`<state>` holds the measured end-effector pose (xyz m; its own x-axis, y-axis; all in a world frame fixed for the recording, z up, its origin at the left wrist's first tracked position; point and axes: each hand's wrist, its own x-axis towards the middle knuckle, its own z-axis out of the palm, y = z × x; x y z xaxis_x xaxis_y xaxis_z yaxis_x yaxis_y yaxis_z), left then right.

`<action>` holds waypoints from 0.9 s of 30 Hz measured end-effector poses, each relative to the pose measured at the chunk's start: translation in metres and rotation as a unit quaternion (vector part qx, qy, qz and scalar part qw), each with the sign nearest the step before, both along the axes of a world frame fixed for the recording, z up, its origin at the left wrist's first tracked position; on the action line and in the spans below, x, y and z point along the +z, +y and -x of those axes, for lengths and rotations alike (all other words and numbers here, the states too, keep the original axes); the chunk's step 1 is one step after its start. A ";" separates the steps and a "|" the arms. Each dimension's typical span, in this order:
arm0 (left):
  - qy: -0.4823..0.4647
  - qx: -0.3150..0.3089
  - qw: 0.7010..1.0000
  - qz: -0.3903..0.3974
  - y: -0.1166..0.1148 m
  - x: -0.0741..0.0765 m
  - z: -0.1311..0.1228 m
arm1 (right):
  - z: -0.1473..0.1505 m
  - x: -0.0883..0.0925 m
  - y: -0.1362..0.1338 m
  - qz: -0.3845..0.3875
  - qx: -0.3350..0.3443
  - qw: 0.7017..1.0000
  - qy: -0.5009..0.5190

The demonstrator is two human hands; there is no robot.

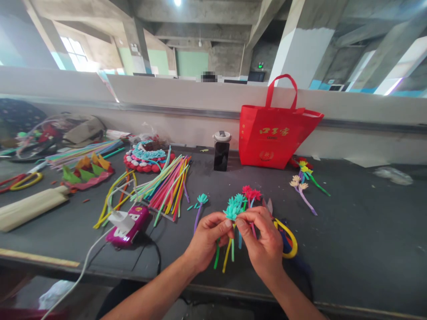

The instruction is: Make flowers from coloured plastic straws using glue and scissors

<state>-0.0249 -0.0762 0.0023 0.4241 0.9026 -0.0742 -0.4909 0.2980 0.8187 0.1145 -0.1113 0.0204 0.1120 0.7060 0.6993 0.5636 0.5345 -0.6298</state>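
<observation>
A teal flower with a stem (232, 210), seemingly made of pipe cleaners, is held between my two hands. My left hand (212, 235) pinches it below the petals from the left. On the other side, the closed fingers of my right hand (262, 238) grip its head. Behind it lie another teal flower (239, 199) and red flowers (251, 193), with green, yellow and blue stems showing under my hands. Left of them rests a single teal flower (202, 198) on a purple stem, beside small teal scraps. Yellow-handled scissors (289, 242) lie partly hidden by my right hand.
A bundle of coloured pipe cleaners (167, 186) and a purple power strip (128, 226) lie to the left. Farther back stand a phone (221, 155) against a cup and a red bag (267, 133). More flowers (302, 180) lie at right, a cream roll (33, 209) far left.
</observation>
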 end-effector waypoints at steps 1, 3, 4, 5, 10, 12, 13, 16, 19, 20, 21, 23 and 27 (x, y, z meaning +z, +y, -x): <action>-0.003 0.004 1.000 0.005 0.000 0.000 0.000 | 0.000 0.000 0.000 -0.001 -0.001 1.000 0.001; -0.009 0.012 1.000 0.013 0.000 0.001 0.000 | 0.001 0.000 0.000 -0.007 -0.002 1.000 0.002; -0.011 0.013 1.000 0.016 0.000 0.001 0.000 | 0.001 0.000 0.000 -0.010 -0.003 1.000 0.001; -0.013 0.014 1.000 0.018 0.000 0.001 0.000 | 0.001 0.000 0.000 -0.013 -0.004 1.000 0.000; -0.015 0.014 1.000 0.021 0.000 0.000 0.000 | 0.003 -0.001 0.002 -0.016 -0.010 1.000 -0.006; -0.010 0.013 1.000 0.013 0.001 0.000 0.000 | 0.003 -0.001 0.002 -0.013 -0.009 1.000 -0.007; -0.005 0.013 1.000 0.007 0.001 -0.001 0.000 | 0.003 0.000 0.002 -0.011 -0.008 1.000 -0.006; 0.012 0.011 1.000 -0.016 0.001 -0.003 0.000 | 0.003 0.001 0.001 -0.010 -0.005 1.000 -0.001; 0.030 0.006 0.999 -0.032 0.000 -0.004 0.000 | 0.002 0.003 0.000 -0.001 0.003 1.000 0.001; 0.036 0.004 0.999 -0.035 0.000 -0.004 0.001 | 0.002 0.003 0.000 0.002 0.007 1.000 0.001; 0.043 0.002 0.998 -0.037 0.000 -0.004 0.001 | 0.002 0.003 0.000 0.005 0.011 1.000 0.000; 0.052 0.000 0.998 -0.038 0.000 -0.003 0.001 | 0.002 0.004 -0.001 0.009 0.014 1.000 0.001; 0.034 -0.019 0.999 -0.025 0.000 0.000 0.002 | 0.001 0.005 0.000 0.009 0.012 1.000 0.011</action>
<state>-0.0268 -0.0767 0.0020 0.4539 0.8891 -0.0592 -0.4225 0.2731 0.8642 0.1132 -0.1114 0.0249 0.1097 0.7216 0.6836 0.5368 0.5358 -0.6518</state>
